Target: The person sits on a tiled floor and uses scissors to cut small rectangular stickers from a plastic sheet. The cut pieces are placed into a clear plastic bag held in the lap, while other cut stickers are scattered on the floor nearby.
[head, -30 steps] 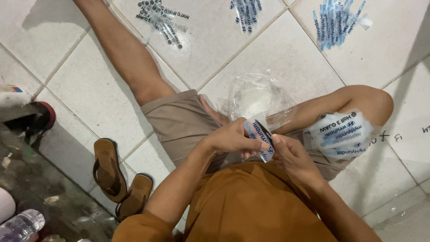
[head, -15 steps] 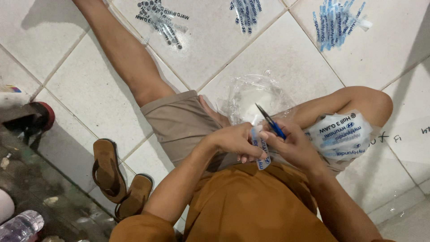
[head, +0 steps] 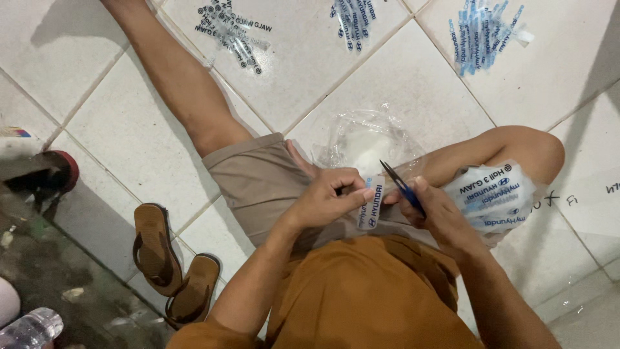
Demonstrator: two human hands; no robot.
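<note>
The left hand [head: 326, 197] pinches one small printed label strip [head: 371, 203] over the lap while the right hand [head: 434, 213] grips blue-handled snips [head: 402, 187] at its edge; three finished bunches [head: 481, 32] lie far off on the floor, a stack [head: 494, 194] waits on the right knee.

ahead of hands: a crumpled clear bag [head: 371, 139] lies just beyond the fingers; past it, bare floor [head: 413, 77] tile up to three heaps of labels [head: 234, 29].
left of left hand [head: 329, 197]: the outstretched leg [head: 184, 90] bars the way; beyond it, open tile.
right of right hand [head: 429, 210]: the bent knee [head: 526, 148] and a stack of labels on the thigh [head: 494, 194] stand close; open tile behind.
between hands: a strip [head: 371, 203] and scissors [head: 400, 184] fill the gap.
behind left: sandals [head: 171, 265] and a bottle [head: 29, 329], well apart.
</note>
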